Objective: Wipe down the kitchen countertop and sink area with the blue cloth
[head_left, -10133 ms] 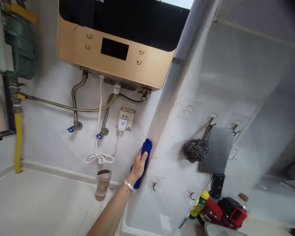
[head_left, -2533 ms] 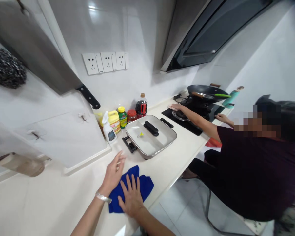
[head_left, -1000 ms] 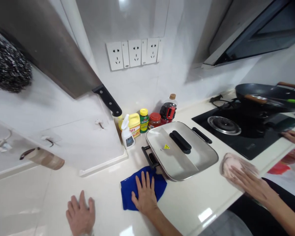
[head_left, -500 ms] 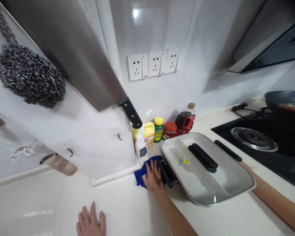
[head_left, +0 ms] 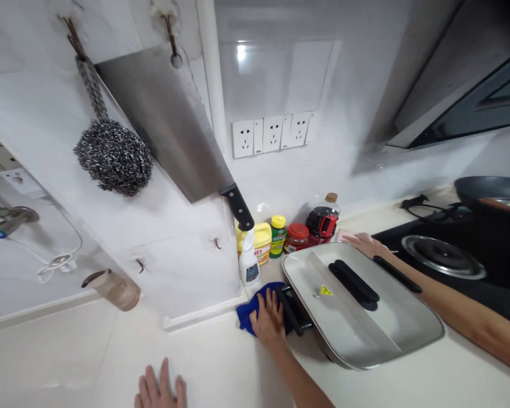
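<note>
My right hand (head_left: pixel 270 320) lies with spread fingers on a crumpled blue cloth (head_left: pixel 246 317), pressing it onto the counter beside the pan's black side handle. My left hand (head_left: pixel 159 391) rests open on the bare counter at the lower edge, touching no object; its wrist is out of frame. The rectangular electric pan (head_left: pixel 391 331) has a pale lid with a black grip and a yellow warning triangle. A white spray bottle (head_left: pixel 249 266) stands just behind the cloth.
Another person's hand (head_left: pixel 368 245) reaches in from the right behind the pan, at a pale cloth. Bottles and a red-lidded jar (head_left: pixel 296 238) line the wall. A cleaver (head_left: pixel 170 124) and a steel scourer (head_left: pixel 114 158) hang at left. An induction cooker (head_left: pixel 446 255) lies right.
The view has shifted, so the cleaver and scourer look smaller and farther off. The other person's hand has moved out from beside the pan to behind it. My hands stay nearly in place.
</note>
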{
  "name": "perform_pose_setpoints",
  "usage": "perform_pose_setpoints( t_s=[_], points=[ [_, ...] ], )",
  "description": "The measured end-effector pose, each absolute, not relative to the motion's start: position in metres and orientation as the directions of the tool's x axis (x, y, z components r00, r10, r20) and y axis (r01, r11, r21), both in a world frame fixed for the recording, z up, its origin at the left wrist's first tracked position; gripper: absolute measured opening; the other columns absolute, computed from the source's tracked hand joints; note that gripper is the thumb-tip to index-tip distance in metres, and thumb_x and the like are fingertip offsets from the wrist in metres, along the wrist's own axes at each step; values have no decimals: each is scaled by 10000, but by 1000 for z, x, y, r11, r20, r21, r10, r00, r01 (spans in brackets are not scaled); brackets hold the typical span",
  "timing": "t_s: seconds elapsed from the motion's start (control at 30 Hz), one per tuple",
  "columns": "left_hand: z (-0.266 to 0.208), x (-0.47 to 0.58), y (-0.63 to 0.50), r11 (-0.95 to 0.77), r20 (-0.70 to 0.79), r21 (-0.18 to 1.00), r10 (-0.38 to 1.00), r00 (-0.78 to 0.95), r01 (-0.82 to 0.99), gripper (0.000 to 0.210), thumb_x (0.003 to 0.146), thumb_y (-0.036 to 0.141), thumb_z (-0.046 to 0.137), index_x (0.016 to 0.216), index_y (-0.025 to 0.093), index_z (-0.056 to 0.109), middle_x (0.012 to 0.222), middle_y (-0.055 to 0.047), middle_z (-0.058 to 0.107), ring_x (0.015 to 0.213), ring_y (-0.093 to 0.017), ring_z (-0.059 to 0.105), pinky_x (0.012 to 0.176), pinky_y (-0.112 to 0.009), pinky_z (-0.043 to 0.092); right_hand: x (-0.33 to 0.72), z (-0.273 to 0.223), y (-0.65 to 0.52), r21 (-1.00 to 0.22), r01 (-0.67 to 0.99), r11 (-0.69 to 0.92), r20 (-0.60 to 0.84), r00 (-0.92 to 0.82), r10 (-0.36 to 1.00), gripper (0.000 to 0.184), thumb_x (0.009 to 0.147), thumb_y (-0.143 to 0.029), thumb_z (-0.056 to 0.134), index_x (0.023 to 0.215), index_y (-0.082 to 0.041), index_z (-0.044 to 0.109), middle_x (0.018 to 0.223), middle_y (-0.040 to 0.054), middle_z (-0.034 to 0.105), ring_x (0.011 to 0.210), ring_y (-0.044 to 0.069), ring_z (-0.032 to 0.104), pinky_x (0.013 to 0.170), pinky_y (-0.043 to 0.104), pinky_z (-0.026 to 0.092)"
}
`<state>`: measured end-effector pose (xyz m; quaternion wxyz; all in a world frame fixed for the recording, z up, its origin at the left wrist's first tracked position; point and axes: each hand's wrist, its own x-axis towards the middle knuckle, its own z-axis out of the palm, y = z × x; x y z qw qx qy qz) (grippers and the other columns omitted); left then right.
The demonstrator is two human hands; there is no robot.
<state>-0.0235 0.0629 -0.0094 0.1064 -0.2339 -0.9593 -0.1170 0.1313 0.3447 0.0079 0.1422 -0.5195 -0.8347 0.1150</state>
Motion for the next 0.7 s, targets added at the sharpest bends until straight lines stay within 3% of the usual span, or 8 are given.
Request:
perform_pose_setpoints(
  t_s=[0.1,0.27,0.47,0.57,0.7],
  points=[
    [10,-17,66,858,212,159,454,-865,489,616,947,449,286,1467,161,447,1587,-230,318,1496,-403,229,1171,-591,268,140,19,305,-332,842,424,76,-424,902,637,890,-433,483,1460,-149,464,1614,192,256,1504,381,177,1199,574,144],
    [31,-7,71,841,222,181,470,-854,510,608,952,438,306,1468,141,430,1582,-259,300,1503,-400,196,1165,-589,257,171,36,221,-357,755,549,-32,-598,801,724,891,-528,494,1509,-165,389,1632,161,217,1514,398,91,1214,620,56],
    [33,-6,70,802,214,255,498,-841,540,642,918,432,373,1482,127,402,1616,-237,245,1486,-429,201,1128,-640,269,240,35,158,-377,638,672,-25,-732,681,722,907,-557,487,1537,-244,327,1657,115,111,1518,370,102,1231,596,74],
    [28,-9,66,778,233,284,511,-827,560,637,923,445,357,1472,127,416,1604,-252,259,1481,-435,211,1118,-647,276,281,27,160,-342,678,651,17,-688,726,660,905,-486,504,1523,-312,348,1661,59,135,1519,310,153,1240,534,129],
    [19,-23,58,749,198,311,551,-811,585,636,932,477,325,1462,145,440,1596,-247,265,1486,-431,204,1136,-627,262,338,11,185,-247,829,502,95,-495,864,601,921,-465,466,1493,-285,415,1639,67,239,1509,292,208,1228,522,178]
  ],
)
